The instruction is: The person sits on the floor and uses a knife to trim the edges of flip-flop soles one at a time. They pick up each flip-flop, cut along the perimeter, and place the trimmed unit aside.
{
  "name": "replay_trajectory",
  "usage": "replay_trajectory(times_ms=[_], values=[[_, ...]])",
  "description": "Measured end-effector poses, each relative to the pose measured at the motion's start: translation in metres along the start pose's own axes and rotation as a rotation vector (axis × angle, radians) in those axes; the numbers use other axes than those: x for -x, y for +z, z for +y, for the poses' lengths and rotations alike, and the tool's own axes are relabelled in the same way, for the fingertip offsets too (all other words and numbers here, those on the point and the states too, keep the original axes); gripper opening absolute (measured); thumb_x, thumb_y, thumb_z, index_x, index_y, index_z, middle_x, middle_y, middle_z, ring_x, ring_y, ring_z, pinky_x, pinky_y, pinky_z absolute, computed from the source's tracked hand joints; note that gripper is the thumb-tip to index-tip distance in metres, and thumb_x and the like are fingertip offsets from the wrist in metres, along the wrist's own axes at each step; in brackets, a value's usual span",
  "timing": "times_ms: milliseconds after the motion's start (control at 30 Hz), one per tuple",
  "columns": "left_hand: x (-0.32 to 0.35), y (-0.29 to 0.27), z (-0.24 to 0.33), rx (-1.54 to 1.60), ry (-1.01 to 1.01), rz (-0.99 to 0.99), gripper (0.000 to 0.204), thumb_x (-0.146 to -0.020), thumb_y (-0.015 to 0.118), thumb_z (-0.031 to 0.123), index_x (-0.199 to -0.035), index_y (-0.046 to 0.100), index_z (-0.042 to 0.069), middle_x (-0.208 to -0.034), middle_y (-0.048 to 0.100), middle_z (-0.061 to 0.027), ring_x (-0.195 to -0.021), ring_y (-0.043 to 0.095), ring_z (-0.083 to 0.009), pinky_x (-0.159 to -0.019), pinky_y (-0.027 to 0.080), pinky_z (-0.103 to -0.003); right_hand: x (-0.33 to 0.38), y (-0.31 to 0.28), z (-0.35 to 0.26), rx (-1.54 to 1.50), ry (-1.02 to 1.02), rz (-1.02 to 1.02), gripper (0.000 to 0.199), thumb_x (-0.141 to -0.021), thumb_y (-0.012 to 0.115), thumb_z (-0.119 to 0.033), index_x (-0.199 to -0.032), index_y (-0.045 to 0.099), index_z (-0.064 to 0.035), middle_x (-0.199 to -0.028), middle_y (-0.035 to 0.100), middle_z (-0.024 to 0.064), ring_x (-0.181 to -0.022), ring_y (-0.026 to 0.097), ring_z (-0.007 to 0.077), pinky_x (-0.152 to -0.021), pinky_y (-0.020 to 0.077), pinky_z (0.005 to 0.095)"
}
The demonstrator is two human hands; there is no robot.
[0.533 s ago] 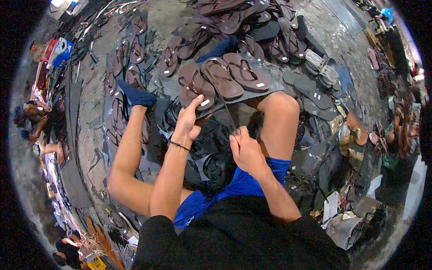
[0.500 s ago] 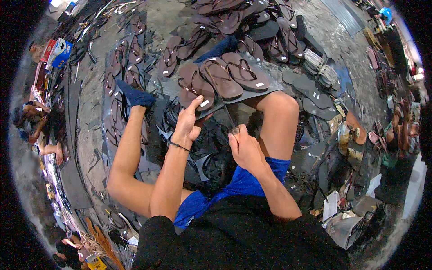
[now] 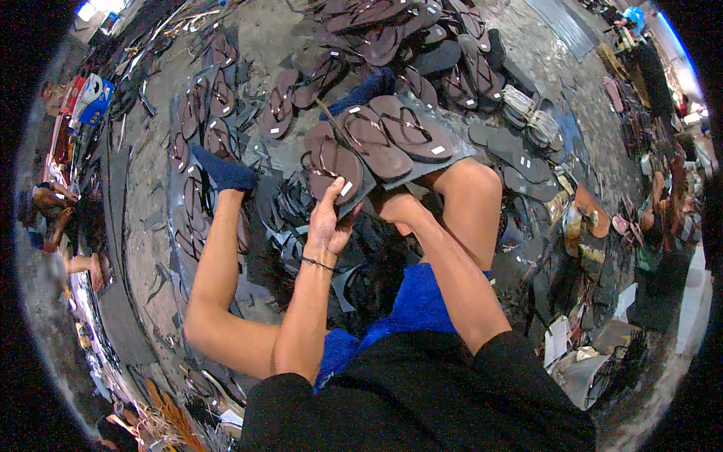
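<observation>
A dark rubber sheet (image 3: 456, 154) carries three brown flip-flops over my lap. My left hand (image 3: 331, 218) grips its near left edge, with the thumb on the heel of the left flip-flop (image 3: 337, 162) and the fingers underneath. The middle flip-flop (image 3: 376, 143) and the right flip-flop (image 3: 413, 129) lie beside it, each with a white label. Between the left and middle ones, the tip of a thin blade (image 3: 325, 111) sticks out. My right hand (image 3: 399, 209) is closed at the sheet's near edge, its fingers mostly hidden below the sheet.
A pile of brown flip-flops (image 3: 376, 34) lies ahead, with more on the floor at left. Bundled grey straps (image 3: 527, 113) and dark soles (image 3: 520, 154) sit at right. Black rubber scraps (image 3: 282, 203) cover the floor between my legs. Another person (image 3: 56, 207) sits at far left.
My right hand has moved up and forward to the sheet's near edge. The blade's tip now juts farther out beyond the flip-flops. My left hand has shifted slightly right and nearer with the sheet.
</observation>
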State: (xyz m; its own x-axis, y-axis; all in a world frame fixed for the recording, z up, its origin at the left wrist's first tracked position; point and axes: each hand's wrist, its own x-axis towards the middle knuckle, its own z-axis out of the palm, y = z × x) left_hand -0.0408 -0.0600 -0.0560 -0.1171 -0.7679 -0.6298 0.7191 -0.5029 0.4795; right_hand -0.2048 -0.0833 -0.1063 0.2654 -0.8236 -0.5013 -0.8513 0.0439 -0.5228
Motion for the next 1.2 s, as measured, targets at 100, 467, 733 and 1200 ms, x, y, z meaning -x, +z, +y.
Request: replay_trajectory(times_ms=[100, 467, 733, 1200], values=[[0.005, 0.006, -0.001, 0.077, -0.012, -0.014, 0.025, -0.085, 0.068, 0.025, -0.101, 0.061, 0.007, -0.095, 0.066, -0.0025, -0.082, 0.065, -0.0137, -0.066, 0.057, -0.026, -0.030, 0.005, -0.012, 0.040, -0.052, 0.104, 0.044, -0.088, 0.052, -0.035, -0.086, 0.058, 0.0082, -0.085, 0.063, 0.0306, -0.083, 0.062, 0.0452, -0.075, 0.0491, 0.0490], [0.149, -0.012, 0.043, -0.590, 0.333, 0.201, 0.046, -0.076, 0.076, 0.016, -0.113, 0.056, -0.001, -0.103, 0.064, -0.0082, -0.091, 0.062, -0.0169, -0.084, 0.049, -0.032, -0.089, 0.037, -0.106, -0.446, -0.126, 0.347, 0.050, -0.092, 0.047, -0.041, -0.090, 0.056, 0.0079, -0.083, 0.062, 0.0313, -0.080, 0.062, 0.0456, -0.074, 0.0491, 0.0477], [0.321, -0.020, 0.145, -1.425, 1.374, 0.676, 0.057, -0.070, 0.077, 0.011, -0.120, 0.050, 0.002, -0.108, 0.061, -0.0117, -0.098, 0.061, -0.0265, -0.084, 0.051, -0.036, 0.053, 0.005, -0.134, -1.140, -0.212, 0.171, 0.041, -0.098, 0.041, -0.035, -0.130, 0.034, -0.0117, -0.083, 0.059, 0.0074, -0.055, 0.052, 0.0115, -0.046, 0.0438, 0.0268], [0.318, -0.107, 0.059, -0.088, 0.633, 0.500, 0.035, -0.093, 0.057, 0.029, -0.116, 0.053, 0.003, -0.108, 0.061, -0.0036, -0.099, 0.057, -0.0115, -0.088, 0.044, -0.026, 0.262, 0.025, -0.100, -0.479, -0.578, 0.044, 0.028, -0.078, 0.070, -0.013, -0.106, 0.067, -0.0063, -0.078, 0.065, 0.0085, -0.058, 0.056, 0.0174, -0.056, 0.0468, 0.0286]])
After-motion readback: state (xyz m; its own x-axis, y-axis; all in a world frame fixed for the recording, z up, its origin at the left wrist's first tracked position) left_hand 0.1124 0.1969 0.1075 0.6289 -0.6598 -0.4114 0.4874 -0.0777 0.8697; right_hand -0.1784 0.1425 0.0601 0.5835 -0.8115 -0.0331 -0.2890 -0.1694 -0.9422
